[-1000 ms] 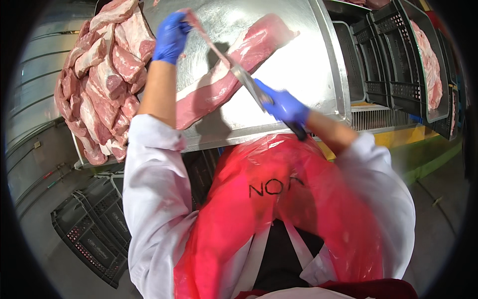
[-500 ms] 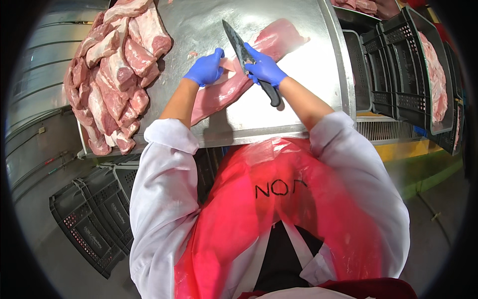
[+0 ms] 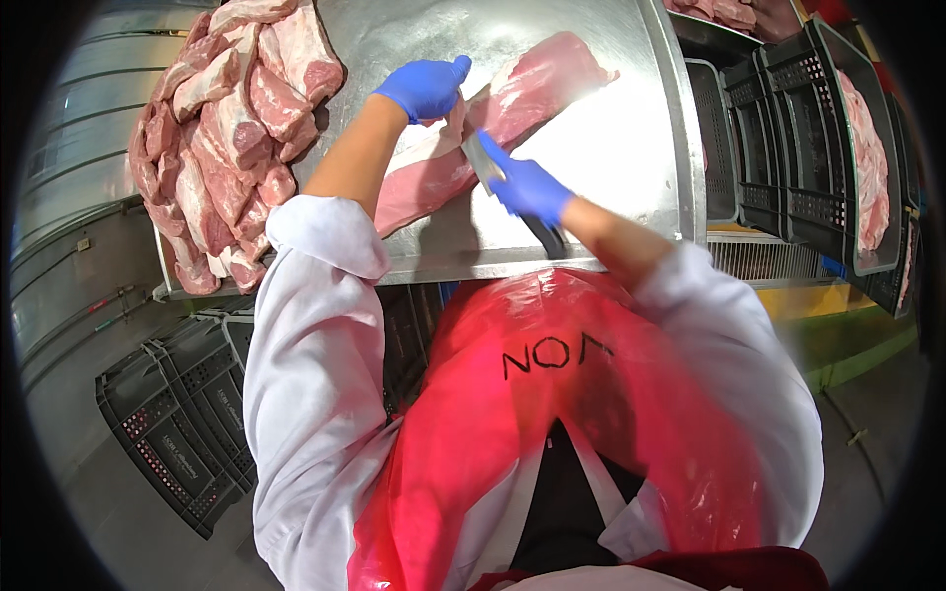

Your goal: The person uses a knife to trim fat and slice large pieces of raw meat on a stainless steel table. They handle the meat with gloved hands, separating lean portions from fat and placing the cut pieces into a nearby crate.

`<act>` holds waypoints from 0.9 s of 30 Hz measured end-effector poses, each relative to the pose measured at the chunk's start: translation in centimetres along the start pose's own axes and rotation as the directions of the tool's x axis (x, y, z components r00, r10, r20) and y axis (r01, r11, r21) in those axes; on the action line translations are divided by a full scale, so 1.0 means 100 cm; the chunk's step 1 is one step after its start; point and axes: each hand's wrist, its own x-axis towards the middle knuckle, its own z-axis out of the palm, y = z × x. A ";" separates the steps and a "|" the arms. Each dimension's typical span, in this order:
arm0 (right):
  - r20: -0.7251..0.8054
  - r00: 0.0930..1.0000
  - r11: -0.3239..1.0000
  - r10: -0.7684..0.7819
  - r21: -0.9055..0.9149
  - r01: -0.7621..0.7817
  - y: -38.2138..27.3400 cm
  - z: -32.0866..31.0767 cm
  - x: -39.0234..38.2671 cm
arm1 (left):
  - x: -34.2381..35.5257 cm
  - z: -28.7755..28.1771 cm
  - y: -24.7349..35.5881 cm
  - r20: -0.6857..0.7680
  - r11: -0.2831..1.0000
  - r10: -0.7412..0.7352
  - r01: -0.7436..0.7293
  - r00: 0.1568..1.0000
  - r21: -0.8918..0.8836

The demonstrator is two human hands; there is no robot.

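Observation:
A long pink piece of meat [image 3: 542, 84] lies slantwise on the metal table [image 3: 631, 177], its far end to the right. My left hand [image 3: 424, 91], in a blue glove, is closed on a pale strip [image 3: 451, 128] that rises from the meat's upper side. In my blue-gloved right hand [image 3: 532, 187] is a knife [image 3: 479, 161], gripped by its black handle. The blade points away from me and touches or nearly touches the middle of the meat. Its tip is hard to make out against the meat.
A large heap of meat cuts [image 3: 222, 148] covers the table's left end. Black perforated crates [image 3: 788, 128] stand beyond the right edge, one with meat in it. More dark crates [image 3: 182, 428] are on the floor at lower left. A raised rim [image 3: 680, 128] borders the table.
My left hand has moved up and to the right, lifting the strip. The knife has come down toward me, its blade now lower across the meat.

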 end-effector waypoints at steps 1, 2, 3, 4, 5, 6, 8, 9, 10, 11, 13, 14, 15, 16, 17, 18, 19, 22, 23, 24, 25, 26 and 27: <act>0.072 0.996 0.997 -0.052 -0.050 0.056 0.007 0.003 -0.026 | -0.003 0.000 -0.007 -0.051 1.000 0.022 -0.023 0.998 -0.009; 0.068 0.996 0.997 -0.056 -0.043 0.059 0.009 0.004 -0.032 | -0.007 0.001 -0.010 -0.146 0.994 0.101 -0.096 0.984 0.044; 0.061 0.997 0.998 -0.050 -0.030 0.052 0.011 0.009 -0.036 | -0.012 0.003 -0.007 -0.143 0.989 0.137 -0.126 0.980 0.083; 0.030 0.999 0.999 -0.033 -0.035 0.034 0.008 0.011 -0.023 | -0.017 0.000 0.000 -0.144 0.979 0.178 -0.160 0.973 0.127; 0.000 1.000 0.999 -0.016 -0.039 0.016 0.002 0.010 0.004 | -0.016 -0.006 0.010 -0.061 0.976 0.163 -0.152 0.985 0.155; -0.048 0.998 0.999 -0.028 0.036 0.029 0.013 0.012 0.046 | -0.014 -0.019 0.022 0.013 0.968 0.153 -0.153 0.988 0.197; -0.125 0.991 0.998 -0.052 0.015 0.054 0.002 0.028 0.047 | -0.020 -0.027 0.015 0.022 0.988 0.112 -0.113 0.994 0.109; -0.163 0.985 0.998 -0.060 0.003 0.061 -0.002 0.036 0.045 | -0.021 -0.029 0.008 0.030 0.994 0.094 -0.096 0.995 0.060; -0.111 0.994 0.996 0.015 0.087 -0.006 -0.004 0.049 0.014 | -0.027 -0.025 -0.003 0.002 0.997 0.083 -0.083 0.997 0.006; -0.071 0.997 0.994 -0.041 0.097 0.048 0.008 0.057 -0.008 | -0.034 -0.024 -0.012 -0.028 0.996 0.073 -0.074 0.997 -0.047; 0.002 0.986 0.977 -0.168 0.130 0.167 0.014 0.065 -0.035 | -0.048 -0.028 -0.021 -0.113 0.989 0.146 -0.146 0.983 0.007; -0.020 0.995 0.994 -0.097 0.058 0.098 0.002 0.062 -0.024 | -0.052 -0.028 -0.021 -0.152 0.969 0.237 -0.221 0.960 0.112; -0.050 0.997 0.998 -0.065 0.013 0.066 0.001 0.062 0.001 | -0.059 -0.031 -0.016 -0.182 0.930 0.332 -0.289 0.926 0.225; -0.078 0.997 1.000 0.011 0.020 -0.009 -0.007 0.057 0.040 | -0.060 -0.036 -0.005 -0.126 0.928 0.307 -0.267 0.943 0.260; -0.104 0.991 0.996 0.084 0.025 -0.082 -0.015 0.055 0.064 | -0.065 -0.042 0.003 -0.158 0.915 0.338 -0.285 0.928 0.285; -0.128 0.991 0.999 0.043 0.033 -0.039 -0.019 0.063 0.061 | -0.077 -0.048 0.005 -0.194 0.909 0.351 -0.284 0.916 0.305; -0.143 0.990 0.999 0.005 0.042 0.001 -0.022 0.074 0.056 | -0.089 -0.053 0.003 -0.227 0.906 0.358 -0.277 0.906 0.320; -0.086 0.996 0.998 0.002 0.067 0.004 -0.020 0.108 -0.009 | -0.124 -0.073 -0.003 -0.207 0.952 0.275 -0.236 0.939 0.192; -0.054 0.998 0.997 0.015 0.074 -0.011 -0.021 0.114 -0.025 | -0.132 -0.078 -0.005 -0.199 0.960 0.261 -0.233 0.945 0.154; -0.111 0.993 0.995 -0.028 0.097 0.038 -0.014 0.121 -0.020 | -0.136 -0.078 -0.007 -0.223 0.949 0.294 -0.258 0.929 0.179; -0.131 0.990 0.997 0.054 0.070 -0.045 -0.017 0.121 -0.002 | -0.138 -0.076 -0.007 -0.239 0.934 0.337 -0.292 0.911 0.205; -0.157 0.979 0.991 0.130 0.047 -0.124 -0.024 0.117 0.031 | -0.141 -0.075 -0.006 -0.254 0.915 0.382 -0.325 0.888 0.238; -0.182 0.983 0.997 0.015 -0.067 -0.027 -0.033 0.120 0.057 | -0.155 -0.077 -0.013 -0.305 0.912 0.385 -0.310 0.871 0.267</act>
